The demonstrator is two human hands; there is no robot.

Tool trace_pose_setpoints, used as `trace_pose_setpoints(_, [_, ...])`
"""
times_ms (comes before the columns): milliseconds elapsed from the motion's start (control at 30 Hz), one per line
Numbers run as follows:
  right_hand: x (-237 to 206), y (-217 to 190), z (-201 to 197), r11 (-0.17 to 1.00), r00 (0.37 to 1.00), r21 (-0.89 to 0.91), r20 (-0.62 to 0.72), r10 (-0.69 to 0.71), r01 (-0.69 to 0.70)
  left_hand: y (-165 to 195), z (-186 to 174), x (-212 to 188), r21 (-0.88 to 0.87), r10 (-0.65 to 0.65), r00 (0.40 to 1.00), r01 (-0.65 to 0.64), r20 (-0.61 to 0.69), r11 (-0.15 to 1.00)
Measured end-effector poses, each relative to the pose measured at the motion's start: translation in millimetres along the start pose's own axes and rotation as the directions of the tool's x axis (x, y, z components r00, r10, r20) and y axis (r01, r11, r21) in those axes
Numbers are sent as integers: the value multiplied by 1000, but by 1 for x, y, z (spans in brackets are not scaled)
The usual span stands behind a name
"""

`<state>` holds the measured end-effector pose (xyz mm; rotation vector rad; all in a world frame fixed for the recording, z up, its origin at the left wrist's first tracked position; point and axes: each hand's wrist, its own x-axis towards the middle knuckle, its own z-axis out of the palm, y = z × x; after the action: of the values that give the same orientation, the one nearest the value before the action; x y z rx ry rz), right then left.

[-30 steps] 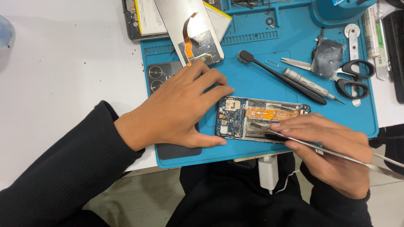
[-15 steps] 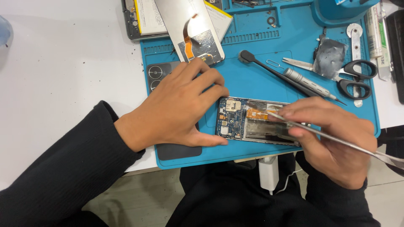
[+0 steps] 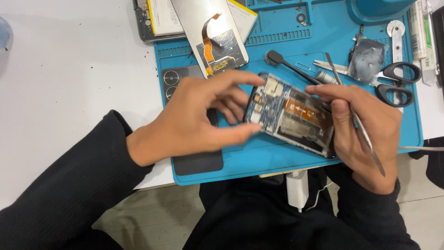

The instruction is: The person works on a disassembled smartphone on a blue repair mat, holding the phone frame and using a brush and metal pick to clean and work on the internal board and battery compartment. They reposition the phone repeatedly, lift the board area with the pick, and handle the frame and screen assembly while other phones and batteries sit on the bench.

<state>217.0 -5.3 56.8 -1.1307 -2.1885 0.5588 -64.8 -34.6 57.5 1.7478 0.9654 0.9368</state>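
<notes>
Opened smartphone with blue circuit board, long axis left-right, tilted above blue silicone mat; left hand grips its left end, right hand its right end plus metal tweezers.

You are looking at a crowded blue work mat: its near strip in front of the opened phone is lying bare, so a hand could be passing there. Behind the phone, a black spudger, a paper clip and scissors are blocking the way, with a grey foil patch just beside them. A detached screen panel is leaning across the far left corner. To the left, the white table is lying open. A dark back cover is sitting under your left hand; tweezers are slanting through your right hand.
</notes>
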Motion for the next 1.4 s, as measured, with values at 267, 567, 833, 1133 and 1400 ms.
trace_pose_setpoints(267, [-5, -8, 7, 995, 995, 90, -97, -28, 37, -5, 19, 0, -377, -251, 966, 213, -56, 902])
trace_pose_setpoints(567, [-9, -4, 4, 956, 979, 249, -167, -113, 153, -15, 27, -1, -485, -110, 990, 56, -84, 873])
trace_pose_setpoints(833, [-10, -8, -5, 951, 963, 202, -179, -201, 236, -12, 27, 0, -489, -202, 979, 165, -22, 857])
trace_pose_setpoints(1133, [-1, -14, 6, 946, 960, 214, -190, -204, 243, -14, 28, 0, -494, -226, 974, 185, -23, 849])
trace_pose_setpoints(1400, [3, -12, 5, 951, 949, 124, -174, -261, 284, -13, 28, 0, -481, -224, 974, 184, -26, 857])
